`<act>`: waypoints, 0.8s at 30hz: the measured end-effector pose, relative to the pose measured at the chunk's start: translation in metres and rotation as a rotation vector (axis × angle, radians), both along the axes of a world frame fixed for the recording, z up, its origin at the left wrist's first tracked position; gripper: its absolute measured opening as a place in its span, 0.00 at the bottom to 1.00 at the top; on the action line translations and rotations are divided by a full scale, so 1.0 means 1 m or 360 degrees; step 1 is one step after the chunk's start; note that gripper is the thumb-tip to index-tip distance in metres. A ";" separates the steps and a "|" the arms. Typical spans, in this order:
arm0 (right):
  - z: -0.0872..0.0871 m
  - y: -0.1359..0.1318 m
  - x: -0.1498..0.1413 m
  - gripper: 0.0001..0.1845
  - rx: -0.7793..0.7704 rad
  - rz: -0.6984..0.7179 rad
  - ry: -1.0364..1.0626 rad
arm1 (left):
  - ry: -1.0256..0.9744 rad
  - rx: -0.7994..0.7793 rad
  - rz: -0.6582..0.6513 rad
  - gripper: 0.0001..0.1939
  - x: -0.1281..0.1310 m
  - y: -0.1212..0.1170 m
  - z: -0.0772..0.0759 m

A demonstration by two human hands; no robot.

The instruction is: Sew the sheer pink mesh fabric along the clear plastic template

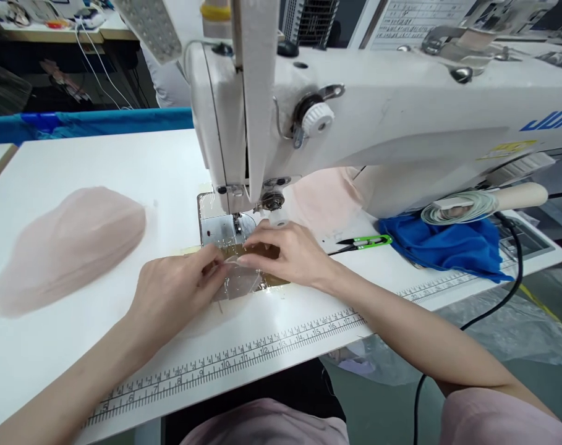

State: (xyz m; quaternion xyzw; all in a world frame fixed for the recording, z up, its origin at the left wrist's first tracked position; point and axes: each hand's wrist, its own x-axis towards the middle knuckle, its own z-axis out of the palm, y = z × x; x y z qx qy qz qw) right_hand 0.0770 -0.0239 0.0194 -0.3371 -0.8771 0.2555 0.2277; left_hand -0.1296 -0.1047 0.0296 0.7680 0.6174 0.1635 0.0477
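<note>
Just in front of the needle of a white sewing machine (378, 117), my two hands meet over the bed. My left hand (178, 290) is closed, thumb and forefinger pinching the edge of a small sheer fabric piece (241, 281). From the other side my right hand (290, 253) pinches the same piece, its thumb close to the left fingertips. The piece hangs toward me over the taped area below the metal needle plate (216, 225). The presser foot (237, 224) stands just behind my fingers. Part of the fabric is hidden by my fingers.
A pile of sheer pink fabric (76, 244) lies at left, more pink fabric (324, 201) behind the needle. Green thread snips (366, 241), a blue cloth (447, 247) and a cord-wrapped handle (466, 207) lie at right. A printed ruler (243, 358) runs along the table's front edge.
</note>
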 end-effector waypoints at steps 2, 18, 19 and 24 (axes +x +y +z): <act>0.003 -0.003 -0.002 0.14 -0.0236 0.0111 0.0113 | -0.0200 0.0114 -0.0031 0.12 0.003 -0.002 0.005; 0.008 -0.015 -0.010 0.15 -0.1036 0.0279 0.0412 | -0.1286 -0.0637 0.0140 0.08 0.011 0.007 0.013; 0.006 -0.016 -0.011 0.15 -0.0984 0.0250 0.0395 | -0.1235 -0.0602 0.0140 0.08 0.010 0.006 0.012; -0.001 -0.012 -0.009 0.10 -0.1022 0.0194 0.0541 | -0.1009 -0.0445 0.0212 0.09 0.006 0.005 0.011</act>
